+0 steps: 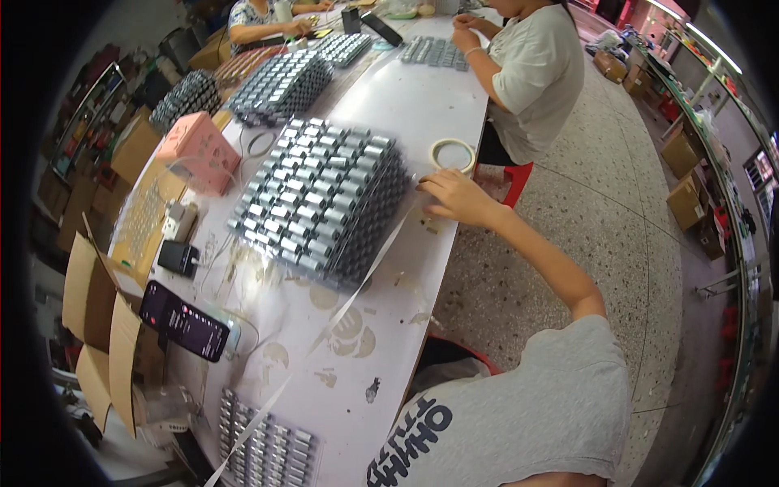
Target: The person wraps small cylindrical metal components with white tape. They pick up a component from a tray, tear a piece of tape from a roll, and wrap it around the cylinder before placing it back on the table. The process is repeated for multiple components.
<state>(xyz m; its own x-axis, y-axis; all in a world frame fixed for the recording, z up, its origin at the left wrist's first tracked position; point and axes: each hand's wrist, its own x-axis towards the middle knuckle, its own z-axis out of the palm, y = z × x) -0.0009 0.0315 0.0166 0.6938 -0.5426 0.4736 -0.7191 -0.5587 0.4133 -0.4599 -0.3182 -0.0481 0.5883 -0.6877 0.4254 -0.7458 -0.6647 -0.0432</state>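
Stacked trays of silvery cylinders (316,191): where are they?

"On a long white table (389,105), at ten o'clock from the middle of the view. They form a tall pile, with rows of short, shiny cylinders showing on top."

"And the hands?"

"One bare right hand (458,199) is at two o'clock, just beside the pile's right edge. Its fingers are slightly bent, pointing toward nine o'clock; I cannot tell whether they pinch anything. The left hand is out of view, so I cannot tell its state."

"What lies near the right hand?"

"A roll of cream tape (433,156) lies flat at its twelve o'clock. From close to the fingertips, a narrow white strip (352,295) runs toward seven o'clock."

"What else is around?"

"Another tray of cylinders (276,446) at seven o'clock, a lit phone (185,321) at eight, and a pink box (199,150) at ten, beyond the pile. One co-worker in a white shirt (540,73) is at one o'clock, another in a patterned top (258,20) at eleven."
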